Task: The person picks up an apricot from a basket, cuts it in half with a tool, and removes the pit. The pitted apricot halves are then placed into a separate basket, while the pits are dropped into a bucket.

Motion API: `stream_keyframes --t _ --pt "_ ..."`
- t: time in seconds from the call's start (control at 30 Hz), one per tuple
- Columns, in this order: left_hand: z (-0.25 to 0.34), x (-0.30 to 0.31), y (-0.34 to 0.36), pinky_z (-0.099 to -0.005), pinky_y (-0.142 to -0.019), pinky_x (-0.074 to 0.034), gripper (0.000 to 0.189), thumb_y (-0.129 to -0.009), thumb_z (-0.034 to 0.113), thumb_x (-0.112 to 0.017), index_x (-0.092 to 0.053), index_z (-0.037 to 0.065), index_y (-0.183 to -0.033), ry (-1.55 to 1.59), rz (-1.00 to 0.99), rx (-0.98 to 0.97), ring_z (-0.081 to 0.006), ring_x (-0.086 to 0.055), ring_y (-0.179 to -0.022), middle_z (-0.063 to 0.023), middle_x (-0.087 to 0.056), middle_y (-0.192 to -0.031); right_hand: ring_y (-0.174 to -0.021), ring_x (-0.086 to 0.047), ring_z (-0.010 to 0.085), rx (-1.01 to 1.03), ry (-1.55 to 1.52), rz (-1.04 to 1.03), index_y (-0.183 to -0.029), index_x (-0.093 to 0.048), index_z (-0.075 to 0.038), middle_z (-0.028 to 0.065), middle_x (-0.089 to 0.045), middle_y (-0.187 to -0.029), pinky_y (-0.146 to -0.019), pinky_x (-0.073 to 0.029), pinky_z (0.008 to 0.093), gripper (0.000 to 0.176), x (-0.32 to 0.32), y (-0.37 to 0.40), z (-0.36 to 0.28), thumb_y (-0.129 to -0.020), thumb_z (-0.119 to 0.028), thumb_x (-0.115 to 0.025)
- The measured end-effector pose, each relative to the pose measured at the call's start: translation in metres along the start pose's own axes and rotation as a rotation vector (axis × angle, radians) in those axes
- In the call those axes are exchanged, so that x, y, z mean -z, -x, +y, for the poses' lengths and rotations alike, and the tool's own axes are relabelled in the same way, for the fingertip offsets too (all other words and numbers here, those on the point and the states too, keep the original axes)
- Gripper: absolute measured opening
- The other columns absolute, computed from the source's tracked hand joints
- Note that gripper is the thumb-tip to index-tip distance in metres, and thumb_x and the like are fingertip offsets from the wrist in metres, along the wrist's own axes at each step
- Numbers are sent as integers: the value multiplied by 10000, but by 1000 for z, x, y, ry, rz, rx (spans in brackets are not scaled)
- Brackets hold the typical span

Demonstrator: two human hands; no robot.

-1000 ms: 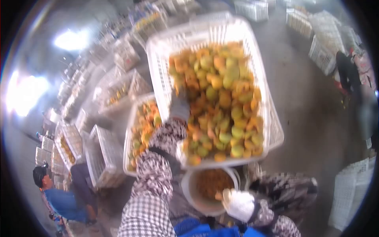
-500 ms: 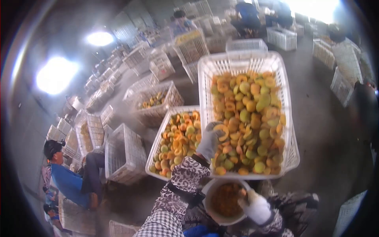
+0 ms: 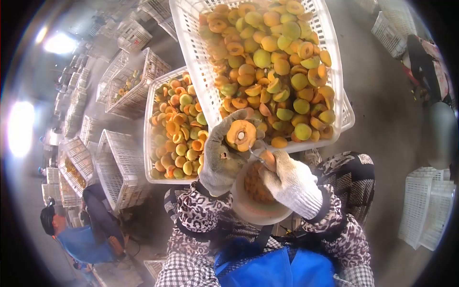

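Note:
A halved orange fruit (image 3: 241, 135), cut face up with a pale pit in its middle, is held by my gloved left hand (image 3: 222, 155). My gloved right hand (image 3: 289, 184) grips a small pitting tool (image 3: 268, 160), whose thin metal end points toward the fruit. Below both hands stands a white bucket (image 3: 260, 215) with brown pits inside. A large white crate (image 3: 334, 67) full of fruit halves lies just beyond my hands. To its left sits a second white crate (image 3: 148, 138), also filled with fruit halves.
Another crate (image 3: 138, 91) holding some fruit stands at the upper left. Empty crates (image 3: 117, 167) are at the left, near a seated person in blue (image 3: 86, 244). Stacked crates (image 3: 425, 205) stand at the right, and another person (image 3: 425, 67) is at the upper right.
The view has tilted down. My left hand has moved from the large crate to above the bucket with a fruit half, and my right hand has risen from the bucket toward it.

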State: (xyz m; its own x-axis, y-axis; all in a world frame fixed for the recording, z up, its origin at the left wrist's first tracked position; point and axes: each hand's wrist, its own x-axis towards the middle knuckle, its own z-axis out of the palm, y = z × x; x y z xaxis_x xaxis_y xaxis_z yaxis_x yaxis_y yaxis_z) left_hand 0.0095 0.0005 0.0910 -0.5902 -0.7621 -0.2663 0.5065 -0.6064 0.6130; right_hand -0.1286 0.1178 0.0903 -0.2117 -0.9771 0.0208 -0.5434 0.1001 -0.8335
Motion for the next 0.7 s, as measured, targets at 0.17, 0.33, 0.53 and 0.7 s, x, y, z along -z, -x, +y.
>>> stream_keyframes --t 0.17,0.33,0.53,0.7 --pt "-9 -10 18 -366 -948 -495 440 -904 18 -583 -434 -26 -1316 -767 -53 -300 -237 -607 -1044 -160 -582 -1165 -699 -639 387 82 38 132 -1054 -543 -39 193 -639 -743 -595 -514 438 292 -14 -5 -10 -830 -193 -649" --pt "-16 -2 20 -356 -872 -520 338 -935 146 -542 -482 -34 -1215 -705 49 -274 -248 -628 -969 -173 -607 -1083 -746 -645 355 180 286 -25 -1076 -527 -20 189 -634 -825 -616 -519 435 252 -5 -4 -6 -863 -143 -579" --pt "-23 3 20 -384 -752 -551 345 -963 308 -487 -549 -26 -1022 -662 238 -201 -275 -641 -855 -186 -632 -932 -813 -657 266 55 257 -243 -1159 -545 -4 127 -657 -932 -691 -527 337 277 -27 10 18 -950 -180 -499" --pt "-21 -14 12 -368 -690 -554 358 -964 318 -484 -561 -30 -989 -253 350 75 -253 -634 -790 -162 -620 -867 -659 -621 256 -259 -401 -389 -1071 -590 -26 108 -612 -730 -601 -495 316 234 -3 1 1 -897 -174 -542"
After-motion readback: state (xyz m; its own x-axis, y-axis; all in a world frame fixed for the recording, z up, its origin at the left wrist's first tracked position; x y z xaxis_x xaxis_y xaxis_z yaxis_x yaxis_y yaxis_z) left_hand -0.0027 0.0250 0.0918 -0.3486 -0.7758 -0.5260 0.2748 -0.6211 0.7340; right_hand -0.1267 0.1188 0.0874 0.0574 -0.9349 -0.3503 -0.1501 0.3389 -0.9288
